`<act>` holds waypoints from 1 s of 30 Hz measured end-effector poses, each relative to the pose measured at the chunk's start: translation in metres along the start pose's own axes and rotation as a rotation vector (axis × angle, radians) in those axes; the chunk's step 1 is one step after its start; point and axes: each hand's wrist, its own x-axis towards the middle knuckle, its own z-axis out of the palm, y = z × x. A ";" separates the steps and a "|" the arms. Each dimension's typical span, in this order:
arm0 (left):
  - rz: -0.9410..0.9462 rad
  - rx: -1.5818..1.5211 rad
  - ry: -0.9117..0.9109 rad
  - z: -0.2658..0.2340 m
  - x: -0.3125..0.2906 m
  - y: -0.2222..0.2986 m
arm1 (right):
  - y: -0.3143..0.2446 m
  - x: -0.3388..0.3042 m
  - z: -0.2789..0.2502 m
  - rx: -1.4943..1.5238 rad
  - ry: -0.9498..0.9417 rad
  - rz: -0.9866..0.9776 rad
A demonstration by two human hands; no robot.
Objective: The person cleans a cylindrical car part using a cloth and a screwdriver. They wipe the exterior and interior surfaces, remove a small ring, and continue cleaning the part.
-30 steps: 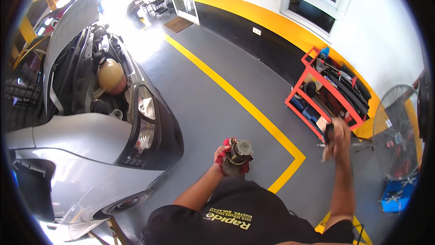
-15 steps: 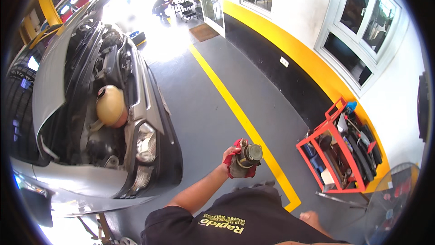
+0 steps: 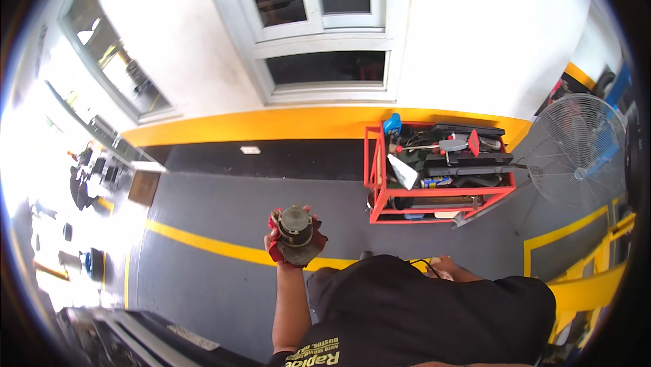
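My left hand (image 3: 277, 248) is raised in front of me, its fingers wrapped round a grimy cylindrical metal car part (image 3: 296, 228). The part has a round, pale, flat end facing up and a dark ribbed body. Red cloth (image 3: 317, 243) shows between my palm and the part, on both sides. Low by my body, my right hand (image 3: 442, 267) is partly hidden by my dark shirt. Its fingers look curled, and a thin dark cord (image 3: 422, 266) loops beside them. Whatever they hold cannot be made out.
A red tool cart (image 3: 441, 199), loaded with tools and parts, stands against the wall ahead to the right. Beside it is a large wire-cage fan (image 3: 580, 157). A yellow line (image 3: 210, 246) crosses the grey floor. A vehicle's front (image 3: 135, 336) shows at lower left; yellow metal framework (image 3: 590, 292) at right.
My view has turned right, from the open-bonnet vehicle toward the wall and tool cart. The car part stays in my left hand. My right hand now sits close to a thin cord.
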 end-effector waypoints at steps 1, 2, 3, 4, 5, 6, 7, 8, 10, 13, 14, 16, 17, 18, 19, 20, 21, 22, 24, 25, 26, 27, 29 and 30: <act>-0.024 -0.020 0.004 -0.006 0.031 0.005 | -0.024 0.012 0.001 -0.033 0.073 -0.043; -0.055 -0.054 0.115 -0.014 0.062 0.010 | -0.050 0.028 -0.003 -0.062 0.154 -0.107; -0.091 -0.056 0.049 -0.020 0.082 0.013 | -0.061 0.032 0.000 -0.094 0.222 -0.141; -0.117 -0.056 0.035 -0.027 0.108 0.017 | -0.073 0.039 0.000 -0.127 0.264 -0.185; -0.145 -0.086 0.026 -0.035 0.133 0.020 | -0.076 0.040 0.000 -0.161 0.306 -0.231; -0.163 -0.053 -0.003 -0.042 0.159 0.024 | -0.078 0.042 0.004 -0.220 0.365 -0.193; -0.186 -0.047 -0.030 -0.048 0.186 0.027 | -0.076 0.039 0.008 -0.210 0.450 -0.225; -0.209 -0.065 -0.071 -0.055 0.212 0.030 | -0.075 0.037 0.016 -0.203 0.514 -0.134; -0.309 -0.050 -0.117 -0.069 0.268 0.035 | -0.074 0.031 0.035 0.005 0.552 -0.049; -0.477 -0.123 -0.155 -0.089 0.346 0.040 | -0.089 0.028 0.086 0.401 0.640 0.090; -0.563 -0.160 -0.183 -0.096 0.375 0.038 | -0.100 0.027 0.103 0.606 0.639 0.150; -0.724 -0.231 -0.215 -0.108 0.421 0.036 | -0.127 0.021 0.136 1.081 0.531 0.174; -0.803 -0.222 -0.180 -0.112 0.441 0.036 | -0.145 0.014 0.147 1.328 0.458 0.134; -0.875 -0.209 -0.151 -0.115 0.460 0.035 | -0.167 0.004 0.152 1.535 0.435 0.140; -0.955 -0.230 -0.155 -0.117 0.478 0.034 | -0.192 -0.012 0.150 1.621 0.412 0.022; -0.991 -0.145 -0.169 -0.119 0.495 0.033 | -0.222 -0.031 0.146 1.693 0.440 -0.018; -1.093 -0.178 -0.168 -0.119 0.507 0.031 | -0.255 -0.053 0.138 1.778 0.405 -0.111; -1.198 -0.209 -0.169 -0.120 0.520 0.030 | -0.290 -0.076 0.128 1.827 0.519 -0.268; -1.206 -0.192 -0.178 -0.119 0.537 0.024 | -0.366 -0.120 0.112 1.851 0.429 -0.624; -1.211 -0.184 -0.182 -0.118 0.544 0.021 | -0.402 -0.142 0.106 1.819 0.331 -0.739; -1.183 -0.177 -0.158 -0.118 0.548 0.018 | -0.438 -0.150 0.105 1.783 0.280 -0.824; -1.178 -0.156 -0.183 -0.117 0.553 0.014 | -0.469 -0.156 0.105 1.766 0.250 -0.896; -1.266 -0.201 -0.081 -0.117 0.556 0.008 | -0.516 -0.156 0.108 1.666 0.284 -1.007; -1.323 -0.223 -0.054 -0.116 0.554 0.008 | -0.533 -0.152 0.113 1.578 0.339 -1.048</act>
